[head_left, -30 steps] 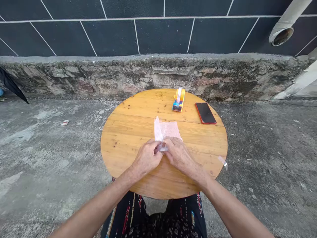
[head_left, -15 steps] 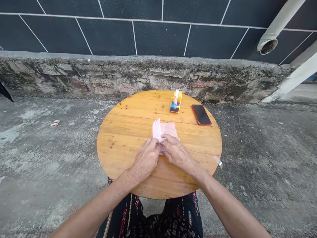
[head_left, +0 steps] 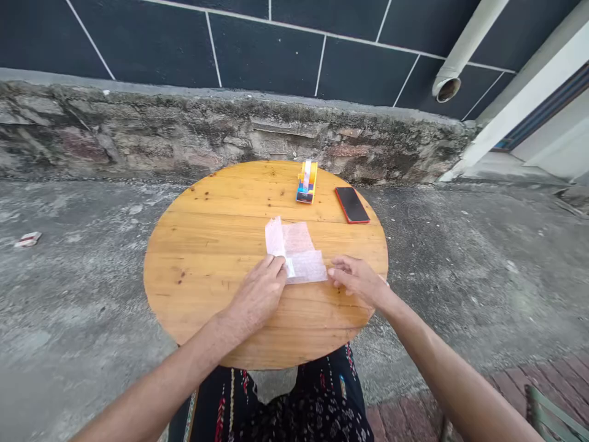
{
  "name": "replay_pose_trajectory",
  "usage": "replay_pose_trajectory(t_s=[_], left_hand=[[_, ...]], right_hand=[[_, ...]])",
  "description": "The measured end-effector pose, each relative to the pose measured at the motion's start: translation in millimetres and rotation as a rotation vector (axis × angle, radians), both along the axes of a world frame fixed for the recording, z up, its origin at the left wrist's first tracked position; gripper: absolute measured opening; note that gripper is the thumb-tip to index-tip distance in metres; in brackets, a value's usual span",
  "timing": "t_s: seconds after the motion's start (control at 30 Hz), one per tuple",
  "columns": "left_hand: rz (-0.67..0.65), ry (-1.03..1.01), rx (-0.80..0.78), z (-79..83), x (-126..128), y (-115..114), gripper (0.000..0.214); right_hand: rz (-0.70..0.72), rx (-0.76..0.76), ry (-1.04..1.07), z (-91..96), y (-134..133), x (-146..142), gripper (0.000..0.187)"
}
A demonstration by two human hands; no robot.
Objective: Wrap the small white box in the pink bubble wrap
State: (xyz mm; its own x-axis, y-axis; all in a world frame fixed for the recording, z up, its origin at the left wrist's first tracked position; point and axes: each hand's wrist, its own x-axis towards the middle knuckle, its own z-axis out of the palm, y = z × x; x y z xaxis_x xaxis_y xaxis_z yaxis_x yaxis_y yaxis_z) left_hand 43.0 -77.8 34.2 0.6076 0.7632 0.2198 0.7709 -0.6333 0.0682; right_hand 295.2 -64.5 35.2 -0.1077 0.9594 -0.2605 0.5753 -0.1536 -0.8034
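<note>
A folded sheet of pinkish-white, see-through bubble wrap (head_left: 306, 267) lies near the middle of the round wooden table. My left hand (head_left: 264, 279) has its fingers closed on the wrap's left side, pressing the fold down by a small whitish patch. Just past the wrap's right end is my right hand (head_left: 356, 279), fingers loosely bent and apart, nothing visible in them. Whatever the wrap may enclose is hidden. Close to my right wrist, only a small white bit shows at the table's edge.
A yellow and blue tape dispenser (head_left: 307, 182) stands toward the back of the table (head_left: 197, 233). Right of it lies a red-edged phone (head_left: 352, 205). Behind the table runs a low stone ledge, with a pipe (head_left: 447, 89) above it. A green slatted seat shows at lower right.
My right hand has let go of the wrap and moved right toward the table's edge. My left hand stays on the wrap, whose right part now shows. The view has turned rightward.
</note>
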Motion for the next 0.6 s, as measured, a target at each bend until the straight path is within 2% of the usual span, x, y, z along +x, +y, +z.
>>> replay_pose_trajectory(t_s=[0.07,0.2,0.47,0.6], left_hand=[[-0.010,0.000,0.018,-1.3,-1.8,0.9,0.022],[-0.022,-0.020,0.019,-3.0,-2.7,2.8,0.020],[-0.048,-0.042,0.016,-2.5,-5.7,6.1,0.019],[-0.066,-0.065,-0.010,-2.0,-7.1,6.5,0.018]], right_hand=[[-0.023,-0.103,0.040,-1.0,3.0,-7.7,0.035],[-0.030,-0.145,0.040,0.9,13.6,-20.0,0.023],[-0.023,-0.307,0.110,-8.1,35.9,-34.7,0.031],[-0.013,-0.282,0.157,-3.9,37.8,-47.6,0.028]])
